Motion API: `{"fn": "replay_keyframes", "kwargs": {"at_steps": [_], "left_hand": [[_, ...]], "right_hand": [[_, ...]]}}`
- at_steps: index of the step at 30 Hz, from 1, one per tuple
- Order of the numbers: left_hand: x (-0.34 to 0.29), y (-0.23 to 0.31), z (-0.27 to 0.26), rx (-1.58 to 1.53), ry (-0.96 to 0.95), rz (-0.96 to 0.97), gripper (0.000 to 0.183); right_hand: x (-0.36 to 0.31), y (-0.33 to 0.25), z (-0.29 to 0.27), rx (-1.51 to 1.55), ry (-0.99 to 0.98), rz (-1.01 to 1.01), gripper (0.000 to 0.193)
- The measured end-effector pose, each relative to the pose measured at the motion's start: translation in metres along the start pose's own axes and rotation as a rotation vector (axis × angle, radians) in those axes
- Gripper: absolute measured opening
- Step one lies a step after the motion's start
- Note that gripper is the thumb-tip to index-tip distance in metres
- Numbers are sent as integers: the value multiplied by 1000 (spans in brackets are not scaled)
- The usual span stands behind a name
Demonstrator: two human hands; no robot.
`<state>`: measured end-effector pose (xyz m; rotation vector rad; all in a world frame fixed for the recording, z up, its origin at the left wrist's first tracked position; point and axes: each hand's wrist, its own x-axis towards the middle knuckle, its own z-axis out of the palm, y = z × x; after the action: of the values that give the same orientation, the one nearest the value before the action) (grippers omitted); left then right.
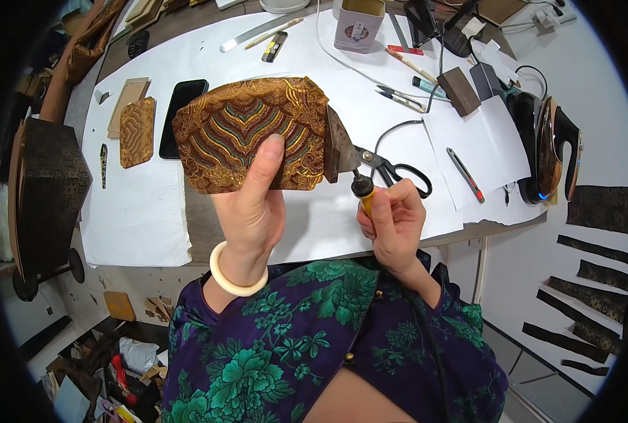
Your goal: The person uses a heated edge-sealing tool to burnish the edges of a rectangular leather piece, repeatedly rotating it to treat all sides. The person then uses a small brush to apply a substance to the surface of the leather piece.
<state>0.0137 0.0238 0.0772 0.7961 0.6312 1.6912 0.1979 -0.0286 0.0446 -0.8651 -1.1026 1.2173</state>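
My left hand (pixel 253 201) grips a brocade-covered panel (pixel 219 141), brown and gold with wavy coloured bands, its thumb lying across the front. Behind the panel the other fingers are hidden. In my right hand (pixel 396 220) is a small iron (pixel 343 144), with a yellow handle, a black collar and a flat, pointed metal head. The metal head meets the panel's right edge beside a dark brown strip; whether it presses on the fabric I cannot tell. Black-handled scissors (pixel 402 175) lie on the table just beyond my right hand.
White paper (pixel 134 225) covers much of the table. A black phone (pixel 180 116) and a smaller brocade piece (pixel 137 134) lie left. On the right are a dark block (pixel 459 92), a craft knife (pixel 464 174) and an upright clothes iron (pixel 550 144). A tin (pixel 358 32) stands behind.
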Motion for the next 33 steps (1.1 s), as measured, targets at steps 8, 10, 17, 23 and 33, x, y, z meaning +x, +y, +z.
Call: {"fn": "replay_keyframes", "kwargs": {"at_steps": [8, 10, 17, 23, 33], "left_hand": [[2, 1, 1, -88, 39, -53, 46], [3, 1, 1, -131, 117, -89, 44], [5, -2, 3, -119, 141, -52, 42], [3, -4, 3, -163, 152, -113, 44], [6, -12, -18, -594, -123, -411, 38]], "right_hand": [[4, -7, -7, 368, -71, 342, 18], [-1, 1, -3, 79, 60, 61, 18], [-10, 7, 1, -200, 34, -150, 15], [-11, 5, 10, 20, -5, 0, 16], [8, -8, 1, 348, -121, 268, 41]]}}
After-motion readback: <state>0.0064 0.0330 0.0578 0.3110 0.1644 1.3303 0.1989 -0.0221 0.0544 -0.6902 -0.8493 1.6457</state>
